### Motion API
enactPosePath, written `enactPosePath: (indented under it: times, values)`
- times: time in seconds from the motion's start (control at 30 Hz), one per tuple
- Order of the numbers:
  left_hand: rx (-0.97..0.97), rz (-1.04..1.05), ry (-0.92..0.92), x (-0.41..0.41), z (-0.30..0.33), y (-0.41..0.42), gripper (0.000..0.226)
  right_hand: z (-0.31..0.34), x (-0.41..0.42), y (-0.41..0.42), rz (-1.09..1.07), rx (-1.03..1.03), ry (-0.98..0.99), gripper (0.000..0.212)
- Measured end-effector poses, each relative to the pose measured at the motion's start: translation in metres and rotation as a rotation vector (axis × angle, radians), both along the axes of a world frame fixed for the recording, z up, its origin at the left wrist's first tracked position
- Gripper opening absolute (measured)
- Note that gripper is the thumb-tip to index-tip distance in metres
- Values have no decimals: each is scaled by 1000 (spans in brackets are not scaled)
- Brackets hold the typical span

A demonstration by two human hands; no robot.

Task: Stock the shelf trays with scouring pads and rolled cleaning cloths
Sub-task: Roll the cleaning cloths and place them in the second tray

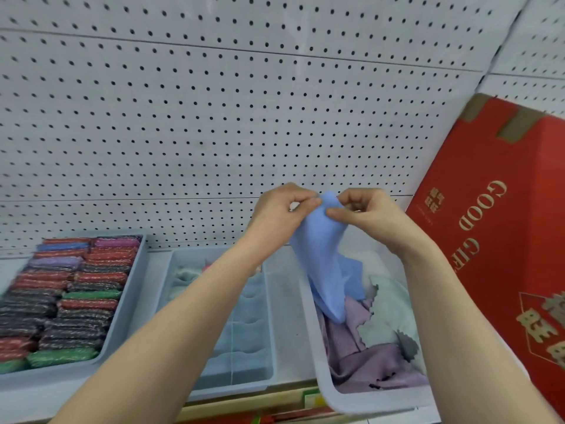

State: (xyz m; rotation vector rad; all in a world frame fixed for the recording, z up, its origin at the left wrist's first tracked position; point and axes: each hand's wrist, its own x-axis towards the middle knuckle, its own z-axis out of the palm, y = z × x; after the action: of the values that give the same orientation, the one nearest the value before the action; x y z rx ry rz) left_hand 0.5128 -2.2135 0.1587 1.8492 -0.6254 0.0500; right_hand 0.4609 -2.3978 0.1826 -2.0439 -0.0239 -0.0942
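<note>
A blue cleaning cloth (pixel 325 261) hangs unrolled above the right tray (pixel 376 400). My left hand (pixel 279 211) and my right hand (pixel 363 211) both pinch its top edge, close together. Under it, the right tray holds loose purple and pale green cloths (pixel 370 341). The middle tray (pixel 235 379) has dividers and a few rolled cloths (pixel 186 275) at its far end. The left tray (pixel 120 324) is packed with rows of scouring pads (pixel 65 299) in red, black, green and purple.
A white pegboard wall (pixel 214 117) rises behind the trays. A big red cardboard box (pixel 501 240) with gold lettering leans at the right, close to the right tray. The shelf's front edge (pixel 275 399) runs along the bottom.
</note>
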Motion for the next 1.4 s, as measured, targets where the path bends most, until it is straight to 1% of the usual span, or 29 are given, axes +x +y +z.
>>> enactPosePath:
  times: [0.07,0.17,0.2,0.27,0.3,0.37,0.4,0.47,0.53,0.6,0.67,0.77,0.83,0.9,0.97,1.03,1.1,1.17,1.23,1.3,1.4]
  values:
    - [-62,33,-55,7,11,1,18,8,2,-1,-39,17,-56,16]
    - [-87,-40,-75,12,29,3,11,26,4,1,11,20,-122,18]
    - [-85,-65,-91,12,35,3,8,33,5,4,39,27,-129,15]
    - [-82,-101,-107,13,43,4,3,44,9,8,82,81,-157,11]
    - [-76,-121,-92,14,45,5,9,49,11,9,80,144,-182,14]
    - [-16,-139,-59,18,45,11,21,60,15,8,17,287,-242,20]
    - [33,-130,-63,21,43,16,21,65,16,5,-34,344,-273,22]
    - [110,-97,-68,25,35,25,11,70,19,-5,-140,419,-313,21]
    - [158,-45,-28,29,27,35,10,70,22,-13,-213,407,-330,21]
    - [170,36,9,36,21,46,7,65,24,-16,-249,322,-339,24]
    - [84,139,56,43,19,57,6,58,25,-15,-262,280,-340,26]
    - [-172,226,168,46,22,74,3,45,26,-13,-295,268,-355,24]
    - [-301,252,245,46,26,85,4,38,26,-13,-295,276,-348,19]
    - [-408,234,303,45,31,97,6,38,23,-12,-249,301,-294,15]
    - [-557,136,357,43,37,111,3,44,16,-11,-142,327,-236,13]
    - [-681,54,377,42,43,126,6,53,9,-8,-16,448,-206,14]
    - [-653,91,355,44,46,134,6,58,13,-2,8,527,-191,15]
    - [-538,252,336,49,39,133,5,51,29,10,-102,426,-177,6]
    - [-513,399,337,50,30,126,9,36,44,24,-241,310,-192,8]
    - [-521,437,281,42,22,115,12,21,51,39,-298,318,-210,8]
    - [-403,433,144,24,20,90,15,10,48,72,-254,359,-239,10]
